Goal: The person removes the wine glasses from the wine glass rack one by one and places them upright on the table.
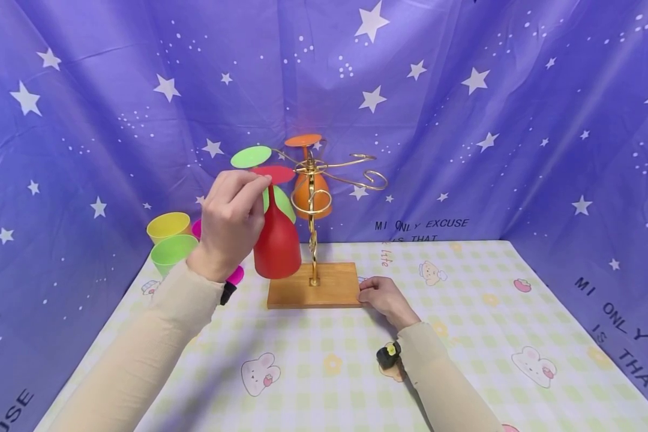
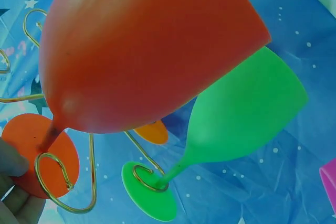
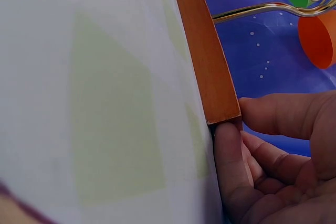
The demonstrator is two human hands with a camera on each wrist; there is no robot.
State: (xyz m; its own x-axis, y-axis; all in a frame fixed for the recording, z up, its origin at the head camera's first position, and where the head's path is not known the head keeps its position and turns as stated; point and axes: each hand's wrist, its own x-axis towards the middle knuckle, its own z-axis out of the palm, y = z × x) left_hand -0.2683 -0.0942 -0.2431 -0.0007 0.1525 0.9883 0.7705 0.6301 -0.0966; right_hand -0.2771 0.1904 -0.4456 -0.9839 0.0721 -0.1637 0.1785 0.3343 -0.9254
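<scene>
My left hand [image 1: 232, 222] pinches the round foot of a red plastic wine glass [image 1: 278, 249], which hangs upside down at the left of a gold wire glass rack [image 1: 313, 240]. In the left wrist view, a curled wire hook of the rack [image 2: 92, 182] overlaps the glass's foot near the stem. A green wine glass [image 1: 251, 157] and an orange wine glass [image 1: 303, 140] hang upside down from other arms of the rack. My right hand [image 1: 386, 300] grips the right end of the rack's wooden base [image 1: 335, 288], thumb on top and a finger against its end.
At the left back of the table stand a yellow cup [image 1: 168, 227] and a green cup [image 1: 174, 252], with magenta pieces [image 1: 236, 275] partly hidden behind my left hand. Two gold arms [image 1: 356, 171] reach out to the right. A purple star curtain [image 1: 437, 120] surrounds the checked tablecloth [image 1: 324, 384].
</scene>
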